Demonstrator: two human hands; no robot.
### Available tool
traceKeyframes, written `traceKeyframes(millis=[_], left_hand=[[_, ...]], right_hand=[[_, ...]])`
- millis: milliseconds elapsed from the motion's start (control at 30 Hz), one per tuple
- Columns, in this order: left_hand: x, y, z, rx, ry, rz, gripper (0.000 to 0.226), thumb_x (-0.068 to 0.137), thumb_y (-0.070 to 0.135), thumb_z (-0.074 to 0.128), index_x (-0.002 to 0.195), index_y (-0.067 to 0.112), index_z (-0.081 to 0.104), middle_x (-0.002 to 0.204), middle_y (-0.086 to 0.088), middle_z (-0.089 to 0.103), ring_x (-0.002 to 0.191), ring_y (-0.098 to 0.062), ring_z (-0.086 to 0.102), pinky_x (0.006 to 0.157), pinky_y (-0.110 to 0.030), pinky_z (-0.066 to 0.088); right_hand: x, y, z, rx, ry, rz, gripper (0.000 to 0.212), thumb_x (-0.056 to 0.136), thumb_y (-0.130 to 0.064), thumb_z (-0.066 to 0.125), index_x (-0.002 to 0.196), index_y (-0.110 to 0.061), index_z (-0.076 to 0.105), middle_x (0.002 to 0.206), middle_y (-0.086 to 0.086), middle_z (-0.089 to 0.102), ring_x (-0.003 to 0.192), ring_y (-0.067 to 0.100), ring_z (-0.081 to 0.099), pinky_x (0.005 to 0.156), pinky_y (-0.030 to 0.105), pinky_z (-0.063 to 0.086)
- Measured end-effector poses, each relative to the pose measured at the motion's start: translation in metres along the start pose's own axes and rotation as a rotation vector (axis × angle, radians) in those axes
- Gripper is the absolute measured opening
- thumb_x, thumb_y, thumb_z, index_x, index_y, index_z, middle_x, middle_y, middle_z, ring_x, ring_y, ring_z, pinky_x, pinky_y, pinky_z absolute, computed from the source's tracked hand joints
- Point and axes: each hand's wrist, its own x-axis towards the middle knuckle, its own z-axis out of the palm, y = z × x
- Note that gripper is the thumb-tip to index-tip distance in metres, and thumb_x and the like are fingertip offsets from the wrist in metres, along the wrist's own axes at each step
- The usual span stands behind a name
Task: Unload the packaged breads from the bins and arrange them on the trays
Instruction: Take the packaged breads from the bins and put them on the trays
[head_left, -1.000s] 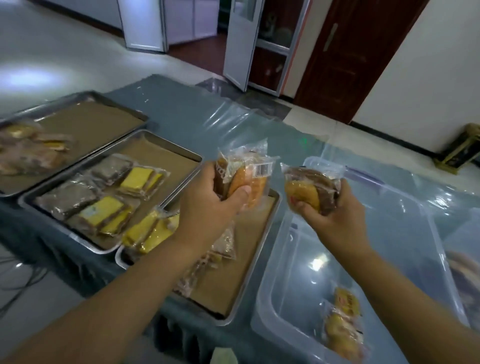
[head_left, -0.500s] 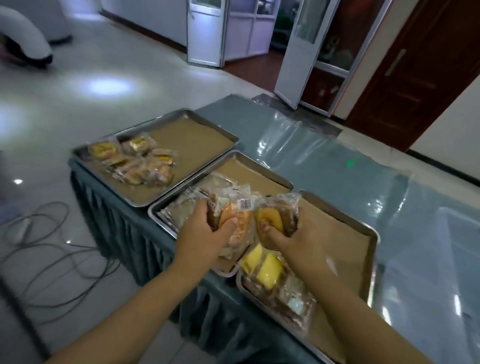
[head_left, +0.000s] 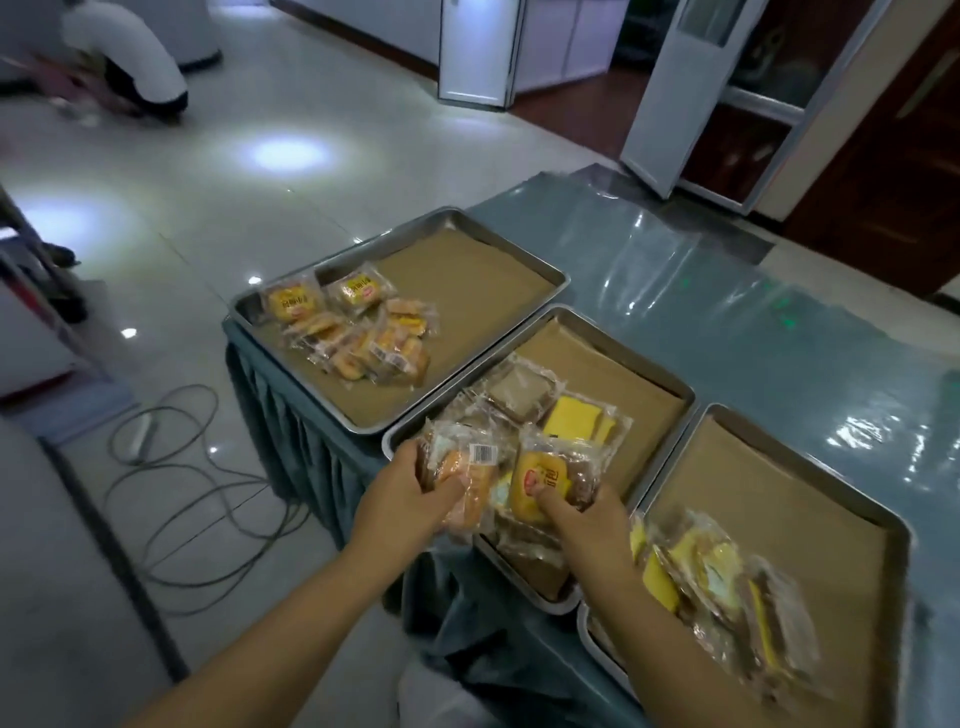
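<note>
The far-left tray (head_left: 470, 244) already carries a cluster of orange packaged breads (head_left: 358, 332) at its near-left end, and it lies up and to the left of both hands, well apart from them; its long axis runs away toward the upper right, with bare brown liner beyond the cluster. That is the likely home for what is being carried, since the packs match in colour. The left hand (head_left: 402, 493) is the nearer one to that tray; it is clenched around an orange bread pack with a barcode label (head_left: 467, 478), fingers wrapped round its left side, held over the near-left corner of the middle tray (head_left: 680, 395). Just beside it, the right hand (head_left: 587, 519) grips a round orange bread pack (head_left: 543, 480), thumb pressed on its front, above the same tray's near end. Further right, the third tray (head_left: 901, 535) holds yellow and brown packs (head_left: 727, 587).
</note>
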Motion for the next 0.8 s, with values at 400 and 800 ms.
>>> traceKeyframes(millis=[400, 800], left_hand=[[0.16, 0.013, -0.013, 0.001, -0.115, -0.013, 0.042, 0.08, 0.041, 0.068, 0.114, 0.023, 0.05, 0.077, 0.014, 0.063, 0.07, 0.006, 0.061, 0.057, -0.013, 0.044], [0.284, 0.003, -0.068, 0.123, -0.046, -0.052, 0.028, 0.083, 0.031, 0.065, 0.108, 0.03, 0.052, 0.09, 0.011, 0.064, 0.083, -0.005, 0.062, 0.067, -0.03, 0.051]], right_hand=[[0.127, -0.027, 0.067, 0.049, 0.015, 0.123, 0.078, 0.073, -0.043, 0.076, 0.137, -0.016, 0.041, 0.129, 0.002, 0.058, 0.115, 0.023, 0.057, 0.097, 0.046, 0.048], [0.209, -0.066, 0.151, -0.064, -0.112, 0.105, 0.024, 0.08, -0.03, 0.072, 0.099, -0.027, 0.058, 0.088, -0.013, 0.066, 0.072, -0.003, 0.064, 0.056, 0.009, 0.047]])
